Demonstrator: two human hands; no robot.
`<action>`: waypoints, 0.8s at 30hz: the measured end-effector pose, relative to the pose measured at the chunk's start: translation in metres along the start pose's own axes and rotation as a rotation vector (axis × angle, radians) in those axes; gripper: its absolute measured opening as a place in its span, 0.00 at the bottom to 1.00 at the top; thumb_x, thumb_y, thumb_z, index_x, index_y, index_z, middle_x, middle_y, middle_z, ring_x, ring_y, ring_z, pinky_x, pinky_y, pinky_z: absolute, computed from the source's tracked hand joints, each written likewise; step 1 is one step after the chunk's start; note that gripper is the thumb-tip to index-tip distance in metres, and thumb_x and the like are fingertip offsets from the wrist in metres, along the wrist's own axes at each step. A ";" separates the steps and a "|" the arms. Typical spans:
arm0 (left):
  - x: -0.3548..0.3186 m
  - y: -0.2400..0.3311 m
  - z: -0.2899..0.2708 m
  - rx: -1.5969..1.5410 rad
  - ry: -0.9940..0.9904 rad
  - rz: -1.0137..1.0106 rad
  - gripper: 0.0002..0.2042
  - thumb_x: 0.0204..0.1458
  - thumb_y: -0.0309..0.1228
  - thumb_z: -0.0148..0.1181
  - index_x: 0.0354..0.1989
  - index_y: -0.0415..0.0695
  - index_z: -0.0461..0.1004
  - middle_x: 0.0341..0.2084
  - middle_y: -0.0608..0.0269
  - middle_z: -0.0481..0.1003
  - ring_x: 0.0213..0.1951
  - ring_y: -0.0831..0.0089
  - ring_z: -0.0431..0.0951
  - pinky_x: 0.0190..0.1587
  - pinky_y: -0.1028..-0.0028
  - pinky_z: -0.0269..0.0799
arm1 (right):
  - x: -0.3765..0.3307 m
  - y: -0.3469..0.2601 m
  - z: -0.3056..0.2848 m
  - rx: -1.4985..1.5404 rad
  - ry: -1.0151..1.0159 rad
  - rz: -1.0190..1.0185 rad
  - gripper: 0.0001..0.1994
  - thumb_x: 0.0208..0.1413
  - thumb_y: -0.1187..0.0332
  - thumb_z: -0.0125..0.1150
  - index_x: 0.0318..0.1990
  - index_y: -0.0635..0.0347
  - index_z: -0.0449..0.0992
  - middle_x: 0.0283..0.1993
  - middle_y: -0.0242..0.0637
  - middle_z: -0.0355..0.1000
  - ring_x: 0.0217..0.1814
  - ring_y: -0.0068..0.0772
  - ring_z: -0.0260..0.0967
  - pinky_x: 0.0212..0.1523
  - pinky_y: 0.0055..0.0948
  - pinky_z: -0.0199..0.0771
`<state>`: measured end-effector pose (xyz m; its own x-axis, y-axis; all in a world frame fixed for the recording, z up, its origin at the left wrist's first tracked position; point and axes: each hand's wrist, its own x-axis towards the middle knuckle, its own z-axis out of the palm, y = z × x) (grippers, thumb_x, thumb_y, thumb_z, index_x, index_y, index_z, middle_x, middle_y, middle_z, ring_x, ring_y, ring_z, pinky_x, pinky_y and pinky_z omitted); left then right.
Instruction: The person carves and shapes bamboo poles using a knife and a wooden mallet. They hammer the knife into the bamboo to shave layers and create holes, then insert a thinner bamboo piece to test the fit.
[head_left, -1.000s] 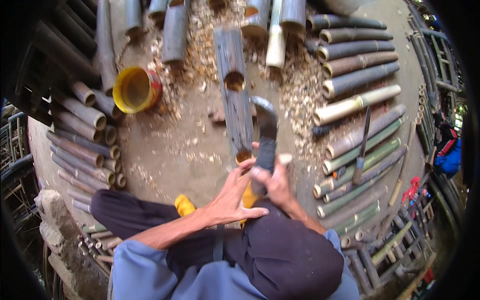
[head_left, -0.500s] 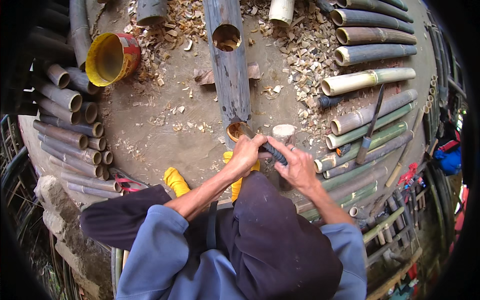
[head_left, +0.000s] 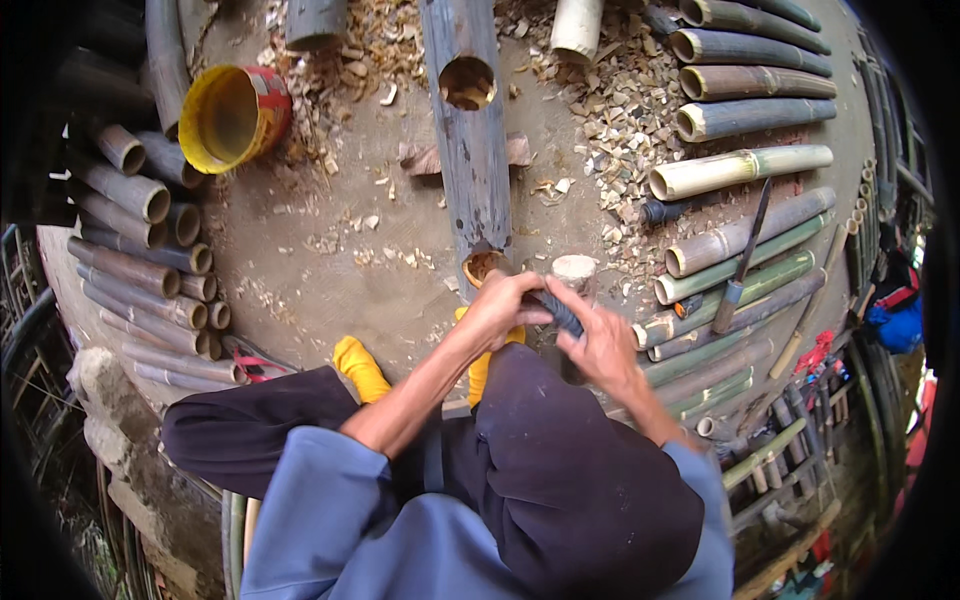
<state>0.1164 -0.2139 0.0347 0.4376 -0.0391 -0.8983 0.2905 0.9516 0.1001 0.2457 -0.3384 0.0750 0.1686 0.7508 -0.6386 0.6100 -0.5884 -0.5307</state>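
A thick, dark bamboo pole (head_left: 475, 190) runs from the top middle down toward my legs, with a round cut opening in its upper part and another at its near end. At that near opening, my left hand (head_left: 500, 305) is closed on the front of a knife. The knife's dark, ribbed handle (head_left: 560, 314) slants down to the right. My right hand (head_left: 602, 348) grips the rear of this handle, fingers bent round it. The blade is mostly hidden behind my left hand. Beside the opening stands a short wooden stump (head_left: 574, 267).
A wooden crosspiece (head_left: 420, 158) lies under the pole. Wood chips (head_left: 625, 150) cover the ground ahead. A yellow-and-red bucket (head_left: 272, 112) stands upper left. Bamboo lengths lie stacked at left (head_left: 150, 275) and in a row at right (head_left: 745, 172), with a long-bladed knife (head_left: 750, 245) on them.
The blade that showed at the near opening is now mostly covered by my left hand. Both hands have shifted slightly right in the picture, along with the pole and surroundings.
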 end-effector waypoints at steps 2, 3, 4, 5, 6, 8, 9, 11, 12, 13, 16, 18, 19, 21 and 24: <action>0.004 0.000 -0.003 0.174 -0.024 -0.086 0.14 0.52 0.32 0.52 0.39 0.29 0.70 0.35 0.51 0.74 0.36 0.64 0.77 0.39 0.70 0.78 | -0.008 -0.018 0.000 0.127 -0.026 0.122 0.36 0.41 0.68 0.60 0.63 0.35 0.61 0.28 0.48 0.73 0.31 0.54 0.73 0.35 0.47 0.72; 0.004 -0.005 -0.014 0.038 -0.021 -0.043 0.14 0.53 0.32 0.51 0.39 0.29 0.70 0.34 0.50 0.74 0.37 0.64 0.77 0.40 0.70 0.78 | 0.002 -0.032 -0.011 0.010 -0.118 0.155 0.34 0.41 0.68 0.60 0.62 0.37 0.62 0.27 0.49 0.73 0.32 0.52 0.73 0.34 0.46 0.72; 0.002 -0.006 -0.012 -0.096 -0.054 -0.007 0.14 0.53 0.31 0.51 0.39 0.29 0.70 0.34 0.50 0.74 0.37 0.64 0.77 0.41 0.69 0.78 | 0.008 -0.042 -0.027 -0.131 -0.134 0.098 0.32 0.43 0.68 0.59 0.61 0.38 0.63 0.27 0.48 0.73 0.32 0.52 0.73 0.34 0.46 0.72; 0.003 -0.012 -0.010 -0.235 -0.071 0.020 0.14 0.53 0.31 0.51 0.39 0.29 0.70 0.34 0.50 0.74 0.37 0.63 0.77 0.41 0.69 0.78 | 0.016 -0.046 -0.040 -0.261 -0.166 0.037 0.30 0.44 0.68 0.59 0.60 0.39 0.64 0.27 0.48 0.73 0.32 0.51 0.73 0.34 0.45 0.72; 0.002 -0.013 -0.012 -0.389 -0.137 0.056 0.14 0.55 0.30 0.49 0.42 0.30 0.69 0.38 0.48 0.74 0.42 0.62 0.77 0.47 0.67 0.75 | 0.024 -0.054 -0.055 -0.402 -0.189 -0.029 0.29 0.46 0.67 0.58 0.60 0.41 0.65 0.26 0.48 0.73 0.32 0.50 0.74 0.33 0.45 0.71; 0.004 -0.020 -0.017 -0.626 -0.303 0.150 0.14 0.57 0.29 0.47 0.45 0.31 0.68 0.43 0.46 0.73 0.46 0.62 0.75 0.52 0.66 0.73 | 0.047 -0.070 -0.065 -0.591 -0.253 -0.132 0.24 0.50 0.67 0.55 0.58 0.43 0.66 0.27 0.46 0.74 0.32 0.47 0.74 0.33 0.43 0.70; 0.006 -0.024 -0.021 -0.742 -0.384 0.206 0.14 0.57 0.29 0.46 0.46 0.31 0.68 0.45 0.46 0.72 0.49 0.61 0.74 0.54 0.66 0.71 | 0.057 -0.076 -0.068 -0.686 -0.280 -0.192 0.22 0.51 0.67 0.53 0.57 0.44 0.67 0.27 0.45 0.74 0.32 0.45 0.74 0.33 0.41 0.70; 0.012 -0.029 -0.019 -0.998 -0.488 0.261 0.15 0.59 0.29 0.45 0.52 0.35 0.64 0.54 0.50 0.66 0.57 0.63 0.66 0.63 0.64 0.61 | 0.072 -0.069 -0.069 -0.946 -0.163 -0.528 0.20 0.54 0.67 0.49 0.56 0.43 0.67 0.32 0.39 0.74 0.34 0.38 0.73 0.35 0.34 0.68; 0.014 -0.027 -0.003 -1.122 -0.506 0.288 0.16 0.60 0.30 0.46 0.54 0.36 0.63 0.55 0.52 0.66 0.58 0.63 0.66 0.63 0.63 0.61 | 0.083 -0.060 -0.077 -1.007 -0.159 -0.634 0.21 0.54 0.66 0.49 0.57 0.41 0.66 0.34 0.38 0.74 0.35 0.36 0.72 0.36 0.33 0.69; 0.016 -0.029 0.012 -1.256 -0.512 0.315 0.16 0.60 0.31 0.46 0.55 0.38 0.62 0.56 0.54 0.65 0.58 0.63 0.65 0.63 0.63 0.61 | 0.092 -0.052 -0.081 -1.062 -0.167 -0.747 0.21 0.55 0.66 0.49 0.58 0.39 0.66 0.36 0.37 0.74 0.36 0.34 0.72 0.37 0.31 0.69; 0.032 -0.064 0.032 -1.403 -0.572 0.252 0.17 0.61 0.32 0.45 0.57 0.38 0.61 0.58 0.56 0.63 0.60 0.64 0.63 0.65 0.63 0.57 | 0.103 -0.034 -0.094 -1.058 -0.384 -0.816 0.24 0.53 0.66 0.51 0.58 0.32 0.65 0.36 0.36 0.74 0.35 0.35 0.72 0.34 0.33 0.69; 0.025 -0.051 0.032 -1.305 -0.361 0.164 0.16 0.61 0.31 0.44 0.54 0.35 0.62 0.55 0.52 0.64 0.58 0.63 0.64 0.63 0.64 0.60 | 0.114 -0.022 -0.091 -0.932 -0.487 -0.739 0.27 0.50 0.67 0.54 0.58 0.29 0.65 0.32 0.36 0.73 0.30 0.37 0.72 0.29 0.35 0.70; 0.021 -0.045 0.033 -1.230 -0.228 0.116 0.15 0.61 0.31 0.44 0.53 0.34 0.62 0.54 0.51 0.65 0.58 0.62 0.65 0.63 0.64 0.61 | 0.115 -0.020 -0.089 -0.896 -0.556 -0.666 0.28 0.48 0.67 0.56 0.58 0.28 0.65 0.30 0.36 0.73 0.28 0.38 0.71 0.27 0.36 0.70; 0.012 -0.039 0.035 -1.078 -0.062 0.051 0.14 0.61 0.30 0.44 0.50 0.33 0.63 0.52 0.48 0.66 0.56 0.60 0.66 0.62 0.64 0.62 | 0.109 -0.009 -0.082 -0.752 -0.596 -0.551 0.31 0.43 0.67 0.60 0.59 0.27 0.64 0.26 0.37 0.73 0.24 0.40 0.71 0.24 0.38 0.69; 0.005 -0.042 0.026 -0.730 0.027 0.013 0.13 0.61 0.29 0.41 0.47 0.32 0.65 0.46 0.46 0.69 0.52 0.60 0.70 0.58 0.65 0.68 | 0.071 0.025 -0.046 -0.439 -0.418 -0.487 0.37 0.36 0.65 0.65 0.60 0.29 0.64 0.21 0.37 0.71 0.21 0.41 0.70 0.23 0.37 0.71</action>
<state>0.1284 -0.2619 0.0374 0.4133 -0.0280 -0.9102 -0.3597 0.9132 -0.1914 0.3083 -0.2860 0.0420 -0.4498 0.6672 -0.5938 0.8060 0.0167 -0.5917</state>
